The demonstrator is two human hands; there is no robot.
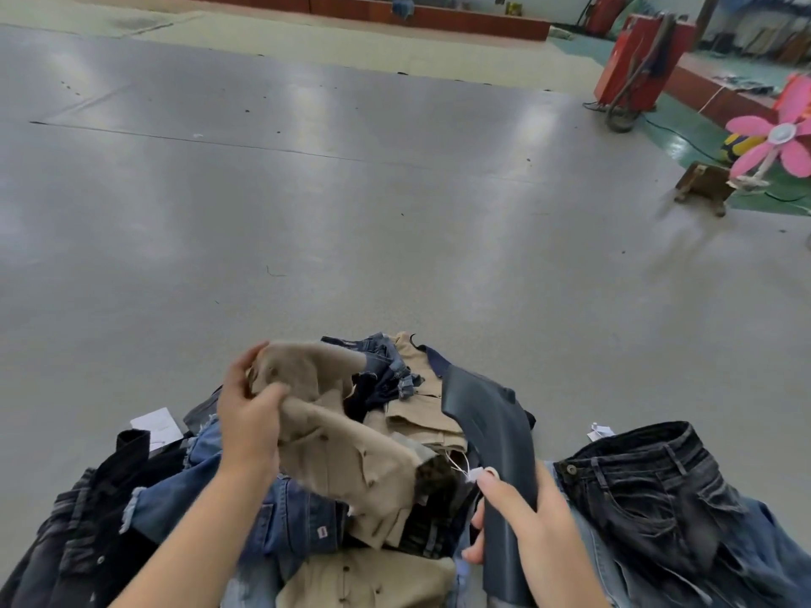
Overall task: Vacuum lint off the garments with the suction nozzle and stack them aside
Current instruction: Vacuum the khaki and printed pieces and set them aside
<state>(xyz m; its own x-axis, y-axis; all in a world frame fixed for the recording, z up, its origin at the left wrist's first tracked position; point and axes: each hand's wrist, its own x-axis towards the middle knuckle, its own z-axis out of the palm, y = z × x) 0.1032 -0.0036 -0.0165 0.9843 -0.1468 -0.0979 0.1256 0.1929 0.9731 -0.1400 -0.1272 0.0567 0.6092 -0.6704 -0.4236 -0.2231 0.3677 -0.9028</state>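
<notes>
My left hand (245, 414) grips a beige garment (346, 449) by its upper edge and holds it lifted over the pile. My right hand (522, 520) is wrapped around the dark grey suction nozzle (487, 427), whose flat mouth points up and away, just right of the beige garment. Below lies a heap of clothes: blue denim pieces (210, 489), more beige garments (421, 414), and a beige buttoned piece (364, 581) at the bottom edge. A white tag (476, 473) on a string hangs by my right thumb.
Dark grey jeans (649, 489) lie spread to the right, black garments (87, 520) to the left. A white paper (153, 425) lies on the grey floor (351, 212). A pink fan (776, 138), a wooden stool (704, 186) and a red machine (636, 63) stand far right.
</notes>
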